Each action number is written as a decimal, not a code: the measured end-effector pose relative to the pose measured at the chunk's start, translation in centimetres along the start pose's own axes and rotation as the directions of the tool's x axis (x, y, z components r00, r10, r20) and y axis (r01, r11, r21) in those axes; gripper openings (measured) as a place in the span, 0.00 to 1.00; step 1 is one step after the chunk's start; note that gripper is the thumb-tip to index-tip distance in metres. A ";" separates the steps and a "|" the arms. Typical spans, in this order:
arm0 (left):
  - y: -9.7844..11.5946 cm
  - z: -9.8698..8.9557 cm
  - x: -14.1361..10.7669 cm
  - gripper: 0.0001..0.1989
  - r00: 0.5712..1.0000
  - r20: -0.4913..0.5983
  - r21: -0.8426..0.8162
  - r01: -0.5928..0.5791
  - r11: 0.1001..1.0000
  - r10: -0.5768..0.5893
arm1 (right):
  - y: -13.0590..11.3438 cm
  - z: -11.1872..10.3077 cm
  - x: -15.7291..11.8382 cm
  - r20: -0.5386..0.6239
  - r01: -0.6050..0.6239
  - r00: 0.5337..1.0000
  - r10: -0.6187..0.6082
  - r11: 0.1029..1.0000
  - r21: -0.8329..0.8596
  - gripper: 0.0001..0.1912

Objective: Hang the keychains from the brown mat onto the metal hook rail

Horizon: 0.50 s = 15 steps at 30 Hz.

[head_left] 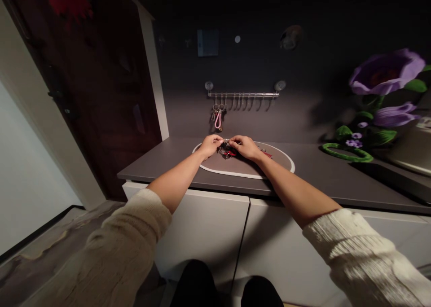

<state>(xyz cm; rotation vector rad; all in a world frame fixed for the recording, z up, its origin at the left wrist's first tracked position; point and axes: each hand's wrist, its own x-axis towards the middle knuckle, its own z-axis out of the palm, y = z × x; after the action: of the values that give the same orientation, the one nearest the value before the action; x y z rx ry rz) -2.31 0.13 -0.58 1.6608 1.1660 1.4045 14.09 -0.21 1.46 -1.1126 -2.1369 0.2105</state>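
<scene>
Both hands meet over an oval mat (235, 173) with a white rim on the grey counter. My left hand (210, 146) and my right hand (245, 147) are closed, fingertips pinched on a bunch of dark and silver keys (223, 151) between them. A red piece (229, 154) shows below the keys, at the mat. Beside my right hand, partly behind its wrist, lies another red item with a metal ring (266, 153) on the mat. The exact piece in each pinch is too small to tell.
Above the counter (316, 181), a wall rail (245, 94) carries several hooks; keys with a pink loop (218, 118) hang at its left. Purple flowers (387, 73) with a green ring base (346, 153) stand right. A dark door (101, 96) is left.
</scene>
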 end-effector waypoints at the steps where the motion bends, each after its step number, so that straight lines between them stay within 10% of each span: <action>1: -0.1 0.0 0.0 0.03 1.000 0.006 -0.037 0.014 0.999 -0.013 | 0.0 0.0 0.0 0.002 -0.002 1.000 0.002 1.000 0.012 0.12; 15: -0.4 -0.2 0.0 0.09 0.996 0.090 -0.165 0.033 0.986 -0.018 | 0.8 0.5 0.4 -0.020 -0.008 1.000 0.012 0.975 0.221 0.15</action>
<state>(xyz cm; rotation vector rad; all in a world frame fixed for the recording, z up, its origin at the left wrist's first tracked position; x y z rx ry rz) -2.54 0.26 -0.88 1.5695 0.9891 1.3592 14.12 0.75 0.93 -0.9918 -2.0326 0.4281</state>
